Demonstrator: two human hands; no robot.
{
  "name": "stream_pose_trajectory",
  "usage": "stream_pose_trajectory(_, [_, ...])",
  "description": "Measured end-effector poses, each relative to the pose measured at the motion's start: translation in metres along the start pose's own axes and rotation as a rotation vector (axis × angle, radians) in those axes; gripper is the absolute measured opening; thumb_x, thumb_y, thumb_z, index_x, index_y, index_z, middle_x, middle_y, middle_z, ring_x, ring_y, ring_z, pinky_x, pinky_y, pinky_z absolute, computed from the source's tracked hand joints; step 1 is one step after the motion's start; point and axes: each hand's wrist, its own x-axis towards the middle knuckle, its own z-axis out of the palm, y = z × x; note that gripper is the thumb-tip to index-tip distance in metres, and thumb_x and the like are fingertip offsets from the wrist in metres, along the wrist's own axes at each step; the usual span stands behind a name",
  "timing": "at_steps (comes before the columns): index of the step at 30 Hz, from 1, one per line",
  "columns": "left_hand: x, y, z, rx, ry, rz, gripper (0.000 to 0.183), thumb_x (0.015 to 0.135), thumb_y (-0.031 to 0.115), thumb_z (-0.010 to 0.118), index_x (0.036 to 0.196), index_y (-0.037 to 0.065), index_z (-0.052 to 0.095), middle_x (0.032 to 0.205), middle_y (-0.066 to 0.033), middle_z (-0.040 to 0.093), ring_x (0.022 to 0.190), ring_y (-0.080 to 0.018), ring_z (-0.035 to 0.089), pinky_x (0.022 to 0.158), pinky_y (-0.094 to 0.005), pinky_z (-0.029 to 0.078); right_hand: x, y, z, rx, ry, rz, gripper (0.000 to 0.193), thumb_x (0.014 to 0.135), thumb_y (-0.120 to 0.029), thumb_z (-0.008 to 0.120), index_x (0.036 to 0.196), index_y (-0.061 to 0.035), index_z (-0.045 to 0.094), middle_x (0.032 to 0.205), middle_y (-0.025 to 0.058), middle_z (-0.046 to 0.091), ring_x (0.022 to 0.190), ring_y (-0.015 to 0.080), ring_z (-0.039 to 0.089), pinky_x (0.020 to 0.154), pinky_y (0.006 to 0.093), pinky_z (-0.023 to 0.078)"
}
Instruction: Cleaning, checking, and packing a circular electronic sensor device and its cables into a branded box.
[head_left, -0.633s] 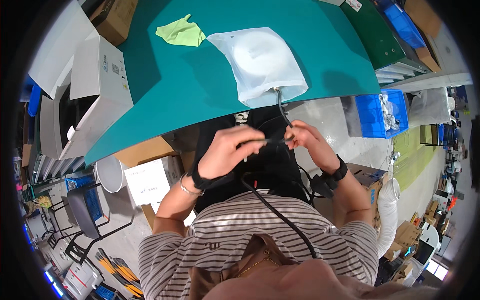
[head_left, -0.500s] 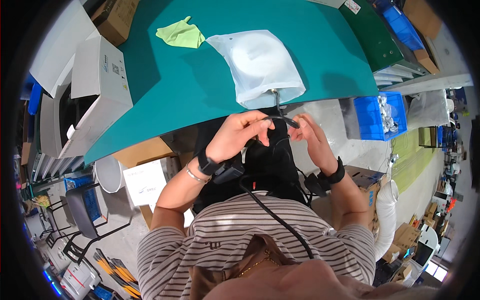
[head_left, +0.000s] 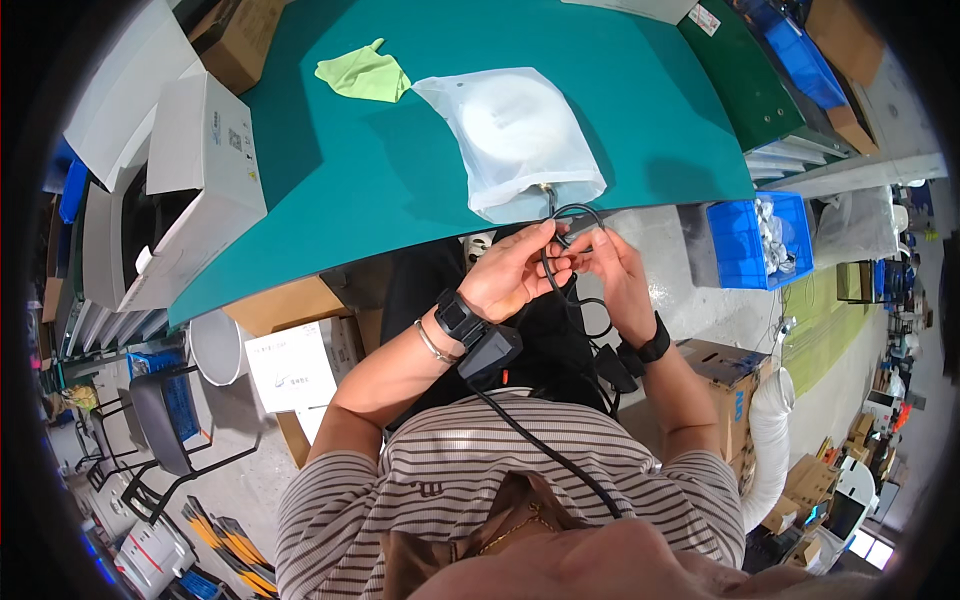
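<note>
A green table (head_left: 400, 170) fills the far half of the scene, its near edge curving just beyond the hands. At its left end sit white cardboard boxes (head_left: 200, 170), stacked and leaning. Near the middle of the table's near edge lies a translucent white plastic bag (head_left: 510, 135) with a round white object inside, its mouth facing the person. To the right, below the table edge, stands a blue bin (head_left: 745, 240) of small white parts. A yellow-green cloth (head_left: 365, 75) lies crumpled on the far part of the table, left of the bag.

A thin black cable (head_left: 580, 215) runs out of the bag's mouth and curls in loops between both hands, just near of the table edge. The left hand (head_left: 515, 275) has its fingers curled closed around the cable, thumb pressing on a loop. The right hand (head_left: 615, 275) faces it, touching, with fingertips pinched on the same loops. Each wrist wears a black band, and a black cord hangs from a device at the left wrist.
</note>
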Motion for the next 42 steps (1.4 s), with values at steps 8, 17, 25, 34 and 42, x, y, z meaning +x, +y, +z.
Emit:
stream_pose_trajectory(8, [0.000, -0.004, 0.006, -0.118, 0.050, 0.014, 0.024, 0.096, 0.028, 0.057, 0.096, 0.004, 0.060, 0.083, -0.0010, 0.053, 0.079, -0.0141, 0.058, 0.073, -0.0267, 0.051, -0.037, 0.014, -0.012, -0.395, -0.141, -0.060, 0.024, 0.097, -0.024, 0.053, 0.093, -0.0008, 0.058, 0.078, 0.0029, 0.057, 0.076, 0.0127, 0.057, 0.074, 0.0265, 0.045])
stream_pose_trajectory(17, [0.006, -0.011, 0.003, -0.203, 0.004, 0.051, 0.022, 0.096, 0.025, 0.057, 0.085, 0.006, 0.056, 0.080, -0.0016, 0.053, 0.073, -0.0134, 0.053, 0.072, -0.0283, 0.050, -0.062, 0.002, -0.098, 0.251, -0.161, 0.535, 0.031, 0.099, -0.029, 0.046, 0.087, -0.0032, 0.057, 0.060, -0.0070, 0.035, 0.049, 0.0050, 0.033, 0.061, 0.0238, 0.039])
stream_pose_trajectory(25, [0.006, -0.014, 0.005, -0.068, 0.064, 0.075, 0.025, 0.095, 0.032, 0.055, 0.080, 0.012, 0.054, 0.081, 0.0006, 0.058, 0.078, -0.0128, 0.058, 0.074, -0.0299, 0.047, -0.053, -0.051, -0.084, 0.664, -0.133, 0.282, 0.039, 0.101, -0.027, 0.037, 0.124, 0.0028, 0.050, 0.063, -0.0075, 0.035, 0.044, 0.0003, 0.026, 0.063, 0.0211, 0.036])
stream_pose_trajectory(34, [0.004, -0.012, 0.010, 0.024, 0.118, 0.146, 0.025, 0.094, 0.033, 0.057, 0.076, 0.015, 0.056, 0.073, 0.0045, 0.057, 0.072, -0.0068, 0.053, 0.065, -0.0215, 0.038, -0.028, -0.066, -0.027, 0.054, -0.083, 0.083, 0.036, 0.097, -0.008, 0.047, 0.133, -0.0003, 0.049, 0.079, 0.0020, 0.060, 0.059, 0.0081, 0.052, 0.059, 0.0233, 0.046])
stream_pose_trajectory(42, [0.001, -0.010, 0.010, 0.040, 0.115, 0.110, 0.020, 0.094, 0.033, 0.058, 0.081, 0.017, 0.059, 0.079, 0.0078, 0.058, 0.072, -0.0036, 0.050, 0.065, -0.0204, 0.039, -0.011, -0.048, 0.008, -0.721, -0.127, -0.291, 0.023, 0.089, -0.008, 0.060, 0.111, -0.0051, 0.057, 0.083, 0.0146, 0.064, 0.064, 0.0283, 0.063, 0.056, 0.0331, 0.049])
